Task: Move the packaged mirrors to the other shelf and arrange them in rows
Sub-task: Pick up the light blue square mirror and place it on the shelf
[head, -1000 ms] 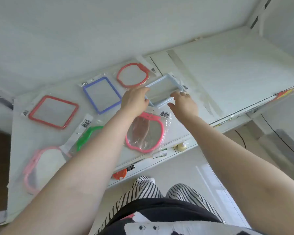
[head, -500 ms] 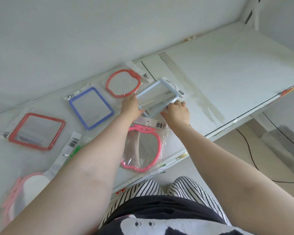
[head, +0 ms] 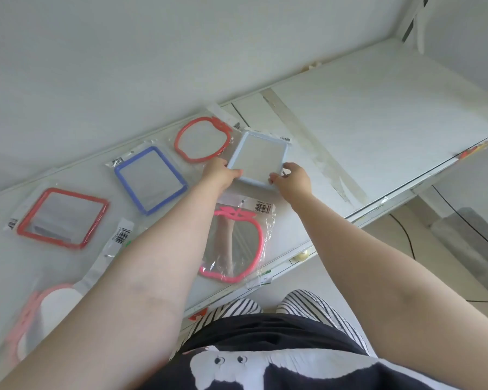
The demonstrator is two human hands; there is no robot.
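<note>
A light blue square mirror (head: pixel 258 159) in clear wrap lies at the right end of the back row on the white shelf (head: pixel 378 130). My left hand (head: pixel 219 174) grips its near left corner, and my right hand (head: pixel 292 178) pinches its near right corner. To its left, the back row holds a red apple-shaped mirror (head: pixel 202 139), a dark blue square mirror (head: pixel 151 178) and a red square mirror (head: pixel 62 218). In front lie a pink apple-shaped mirror (head: pixel 233 246), a pale pink mirror (head: pixel 40 313), and a green one mostly hidden under my left arm.
The right half of the shelf is bare, with strips of old tape (head: pixel 321 153) across it. The shelf's front edge (head: pixel 350 220) runs diagonally, with floor and a black cable (head: pixel 406 240) below. A white wall stands behind the shelf.
Both hands have closed on the light blue mirror's near corners and turned it squarer to the row, beside the red apple-shaped mirror. The camera view shifted slightly.
</note>
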